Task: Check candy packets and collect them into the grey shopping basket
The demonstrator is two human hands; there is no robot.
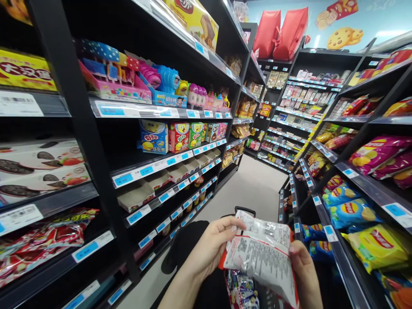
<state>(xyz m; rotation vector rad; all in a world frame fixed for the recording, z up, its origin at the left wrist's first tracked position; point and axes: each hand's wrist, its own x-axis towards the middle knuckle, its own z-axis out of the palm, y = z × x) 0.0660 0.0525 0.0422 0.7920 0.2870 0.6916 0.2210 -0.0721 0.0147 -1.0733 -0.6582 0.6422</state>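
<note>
Between my two hands is a snack bag (262, 253), its white printed back with red edges turned up toward me. My left hand (222, 238) grips the bag's left edge, thumb and fingers at its upper left corner. On the opposite side my right hand (302, 257) holds the right edge, the thumb on top and the other fingers mostly hidden. Below the bag lie several small blue and white packets (243, 289), partly covered by it. A dark handle (247, 210) shows just beyond the bag's far end.
Shelves with small snack boxes (154, 137) and candy toys (167, 79) run along the left. Chip bags (350, 212) fill the right shelves close to my right arm. Grey floor (254, 184) leads to a back shelf (296, 111). Red bags (280, 34) sit high up.
</note>
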